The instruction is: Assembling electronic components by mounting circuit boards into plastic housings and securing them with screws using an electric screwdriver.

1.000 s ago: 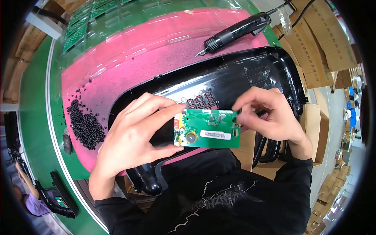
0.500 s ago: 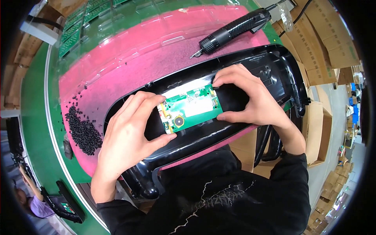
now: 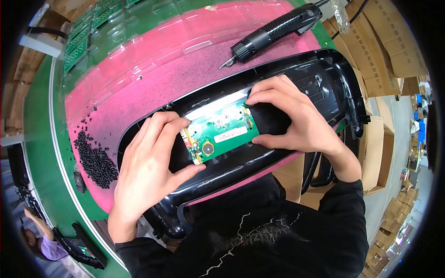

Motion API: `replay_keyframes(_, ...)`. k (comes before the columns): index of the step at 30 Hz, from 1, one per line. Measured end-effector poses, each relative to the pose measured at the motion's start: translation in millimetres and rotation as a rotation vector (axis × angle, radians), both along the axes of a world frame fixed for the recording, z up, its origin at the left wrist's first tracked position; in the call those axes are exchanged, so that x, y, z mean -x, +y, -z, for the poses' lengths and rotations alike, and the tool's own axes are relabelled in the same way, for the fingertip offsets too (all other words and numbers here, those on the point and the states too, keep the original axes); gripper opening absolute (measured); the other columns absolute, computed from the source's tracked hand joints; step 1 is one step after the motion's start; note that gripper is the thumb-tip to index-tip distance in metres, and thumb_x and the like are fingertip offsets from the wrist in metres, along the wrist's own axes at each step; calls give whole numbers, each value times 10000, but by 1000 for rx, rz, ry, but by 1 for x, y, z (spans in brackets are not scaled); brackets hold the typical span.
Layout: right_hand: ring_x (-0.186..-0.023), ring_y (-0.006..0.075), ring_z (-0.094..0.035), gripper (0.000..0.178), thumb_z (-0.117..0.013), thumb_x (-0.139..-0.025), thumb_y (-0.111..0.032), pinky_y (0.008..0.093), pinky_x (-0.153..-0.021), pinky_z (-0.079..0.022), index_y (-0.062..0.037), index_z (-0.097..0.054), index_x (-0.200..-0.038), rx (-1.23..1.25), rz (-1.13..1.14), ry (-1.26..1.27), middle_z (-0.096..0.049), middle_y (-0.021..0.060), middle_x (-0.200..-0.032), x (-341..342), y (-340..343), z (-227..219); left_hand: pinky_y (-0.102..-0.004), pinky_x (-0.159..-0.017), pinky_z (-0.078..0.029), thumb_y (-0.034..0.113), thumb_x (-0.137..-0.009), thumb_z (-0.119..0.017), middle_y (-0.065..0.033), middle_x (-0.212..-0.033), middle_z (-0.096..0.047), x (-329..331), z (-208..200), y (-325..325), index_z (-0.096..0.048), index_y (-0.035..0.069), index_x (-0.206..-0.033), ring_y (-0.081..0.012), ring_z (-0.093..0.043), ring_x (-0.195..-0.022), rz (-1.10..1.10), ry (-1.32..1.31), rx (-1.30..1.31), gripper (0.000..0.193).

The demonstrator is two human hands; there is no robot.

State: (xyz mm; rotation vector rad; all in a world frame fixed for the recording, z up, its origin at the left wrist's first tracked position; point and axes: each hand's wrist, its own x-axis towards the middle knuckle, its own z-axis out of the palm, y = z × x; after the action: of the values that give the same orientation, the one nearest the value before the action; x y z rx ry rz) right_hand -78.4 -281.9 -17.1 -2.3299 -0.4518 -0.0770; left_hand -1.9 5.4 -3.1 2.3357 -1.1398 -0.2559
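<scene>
A green circuit board (image 3: 220, 147) with a white label and a round buzzer is held between my two hands. My left hand (image 3: 150, 160) grips its left end, thumb at the near corner and fingers at the far one. At the opposite end, my right hand (image 3: 289, 116) pinches the board the same way. Beneath it lies a long, glossy black plastic housing (image 3: 320, 69), its hollow side facing up. The board is over or in the hollow; whether it touches the bottom I cannot tell.
Beyond the housing, a black electric screwdriver (image 3: 266, 37) lies on the pink mat (image 3: 162, 88). Small black screws (image 3: 96, 162) form a pile on the left. Clear plastic trays (image 3: 194, 44) line the far side. Cardboard boxes (image 3: 375, 148) stand right. Another person (image 3: 48, 248) is at lower left.
The board has shifted slightly left and tilted, so glare has left its label. Both hands keep their hold on it. The whole scene has drifted a little left in view.
</scene>
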Motion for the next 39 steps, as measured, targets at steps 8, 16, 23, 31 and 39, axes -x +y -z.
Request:
replay_keyframes(8,-1111,307,-543,556,-852,-670,-95,383,-967,-456,-30,-611,-1166,33,-2,-7,-581,116,-1186,-2,2,-1,-422,-896,-507,173,-553,-905,-129,-1185,-558,0,-1,1,-598,38,-1181,-351,-597,-1095,1,5,-23,712)
replay_keyframes(16,-1136,342,-528,626,-850,-623,-81,406,-1005,-426,-30,-604,-1197,106,17,19,-564,135,-1219,-2,9,-9,-424,-927,-498,213,-657,-875,-124,-1210,-558,-2,-4,9,-557,23,-1225,-350,-576,-1128,58,3,-18,678)
replay_keyframes(23,-1074,179,-530,637,-764,-781,-97,289,-921,-415,-28,-518,-1364,-186,358,-35,-553,84,-1285,-5,-22,-18,-306,-598,-545,98,-847,-759,-105,-850,-705,-15,-9,35,-668,0,-1065,-212,-698,-706,-183,-172,426,256)
replay_keyframes(31,-1144,188,-618,388,-655,-962,-202,342,-1014,-466,-37,-556,-1299,-873,545,365,-648,98,-1219,-86,-188,-18,-412,-899,-506,11,-742,-753,-169,-1041,-673,-36,-11,111,-651,-6,-1089,-339,-639,-1029,-547,-227,-193,362)
replay_keyframes(39,-1046,226,-651,206,-659,-946,-106,356,-909,-520,8,-612,-1111,-1002,451,-309,-659,143,-1120,-126,-62,-42,-410,-800,-535,-50,-690,-745,-164,-882,-698,-46,0,107,-703,-2,-925,-317,-675,-912,-631,-140,-354,243)
